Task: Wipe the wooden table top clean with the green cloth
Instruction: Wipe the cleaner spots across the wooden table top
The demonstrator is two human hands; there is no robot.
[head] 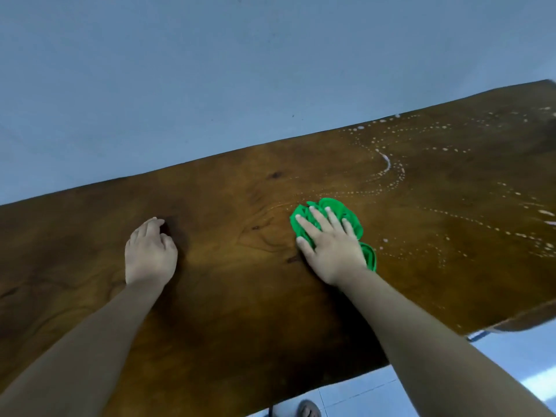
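Two bare hands are laid on a wooden table top (228, 266) of dark, glossy, knotted grain. The right hand (329, 246) is pressed flat, fingers spread apart, on a crumpled green cloth (346, 215) near the middle of the board, beside dotted trails of white foam (388, 164) toward the right end. The left hand (150, 251) is rested on bare wood, fingers loosely curled, nothing held.
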